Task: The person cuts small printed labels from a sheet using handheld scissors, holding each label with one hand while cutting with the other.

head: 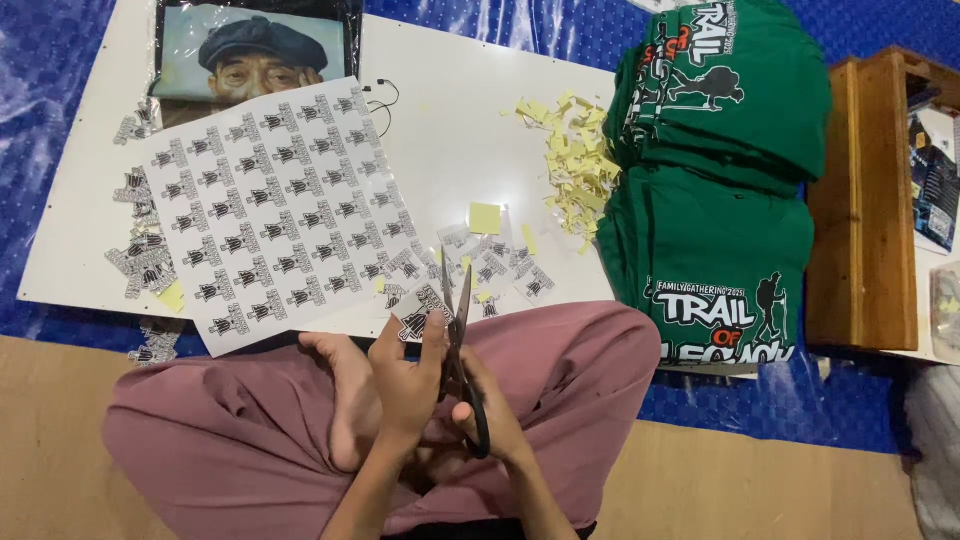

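A pair of black-handled scissors [463, 360] is gripped in the right hand [492, 410], the fingers being passed through the handle loops and the blades pointing up and away from the body. A small cut-out sticker [418, 318] is pinched between thumb and fingers of the left hand [405, 375], held just beside the blades; whether the blades are touching it cannot be told. Both hands are held close together over the crossed legs, which are covered by mauve trousers [560, 360], with a bare foot [345, 385] tucked beneath the left forearm.

Just beyond the hands, a scatter of loose cut stickers [500, 265] is spread on a white board [440, 120], with a small yellow paper square [485, 217] among them. To the left, a large printed sticker sheet [270, 200] is laid across the board, its near corner overhanging toward the knee. Further cut stickers [140, 255] are heaped along the sheet's left edge.

Farther off, a pile of yellow paper trimmings [575, 165] is seen near the board's right edge, touching a stack of folded green T-shirts [720, 180] with printed fronts. A wooden crate [865, 200] is placed to the right of the shirts. At the far edge, a bagged portrait print [255, 55] is partly covered by the sheet. A blue plastic tarpaulin [50, 60] is spread beneath everything.
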